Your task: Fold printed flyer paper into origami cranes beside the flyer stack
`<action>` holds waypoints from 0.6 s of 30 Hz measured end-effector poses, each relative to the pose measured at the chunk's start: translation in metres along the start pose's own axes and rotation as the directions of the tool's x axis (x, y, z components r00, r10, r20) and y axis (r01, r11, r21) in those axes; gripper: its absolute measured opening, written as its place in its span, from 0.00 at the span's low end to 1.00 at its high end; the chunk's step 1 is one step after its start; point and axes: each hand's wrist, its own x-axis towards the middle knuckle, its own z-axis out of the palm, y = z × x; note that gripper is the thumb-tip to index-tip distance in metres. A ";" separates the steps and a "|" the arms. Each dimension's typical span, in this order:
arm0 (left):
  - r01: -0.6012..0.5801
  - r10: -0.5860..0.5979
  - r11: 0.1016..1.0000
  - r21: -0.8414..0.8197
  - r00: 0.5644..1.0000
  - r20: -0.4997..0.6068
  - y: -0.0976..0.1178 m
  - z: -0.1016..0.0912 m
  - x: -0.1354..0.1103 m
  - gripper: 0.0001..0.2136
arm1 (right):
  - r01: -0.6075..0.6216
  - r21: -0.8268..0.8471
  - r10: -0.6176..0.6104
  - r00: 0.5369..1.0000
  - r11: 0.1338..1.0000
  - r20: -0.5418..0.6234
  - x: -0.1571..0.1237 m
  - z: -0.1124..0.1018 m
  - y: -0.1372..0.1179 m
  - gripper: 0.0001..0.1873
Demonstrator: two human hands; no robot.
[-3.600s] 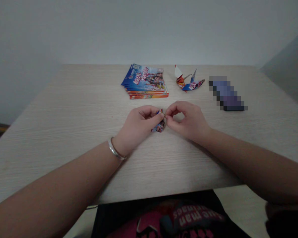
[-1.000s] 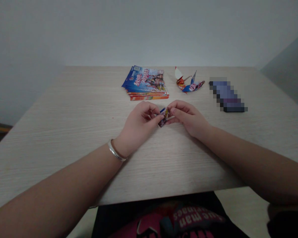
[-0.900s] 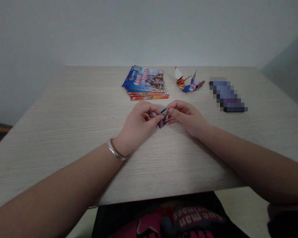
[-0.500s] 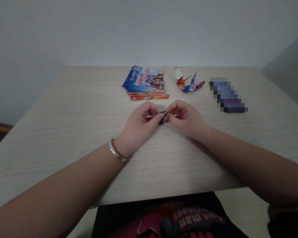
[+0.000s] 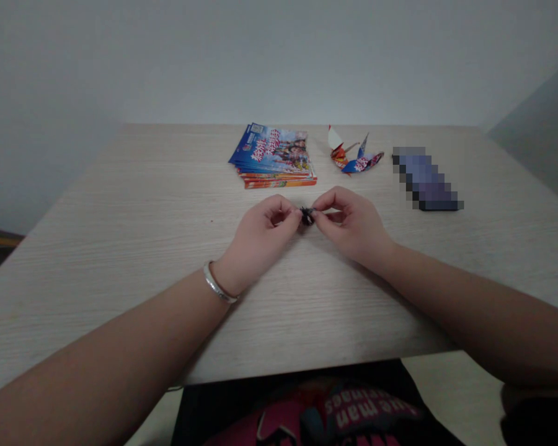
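left hand (image 5: pixel 264 232) and right hand (image 5: pixel 353 224) gripped paper (image 5: pixel 307 217) in their fingers (image 5: pixel 288 224), its visible part darker than before; open bench (image 5: pixel 316 303) reached the near edge (image 5: pixel 307 369).

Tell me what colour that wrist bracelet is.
The bracelet is silver, seen best in the head view.

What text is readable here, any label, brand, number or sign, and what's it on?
"man": pale pinkish lettering on the dark clothing; rest of that print uncertain.
White Chinese-looking characters on the leaflet stack: too blurred to quote; smaller print too small.
White characters on the blue folded bird: too blurred.
Small dark piece between left hand and right hand: none readable.
Phone-like device: pixelated, unreadable.
No readable numbers.
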 end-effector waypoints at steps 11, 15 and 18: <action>-0.146 0.144 0.989 -0.033 0.988 -0.046 -0.004 0.002 0.000 0.05 | -0.141 0.032 0.142 0.989 0.990 -0.047 0.005 0.001 0.013 0.07; -0.117 0.111 0.989 -0.087 0.991 -0.072 -0.008 0.001 0.003 0.07 | -0.232 0.020 0.232 0.973 0.973 -0.010 0.005 0.000 0.014 0.08; -0.060 0.046 0.986 -0.156 0.995 -0.087 -0.012 0.003 0.006 0.09 | -0.260 0.019 0.260 0.965 0.965 0.009 0.004 0.001 0.015 0.09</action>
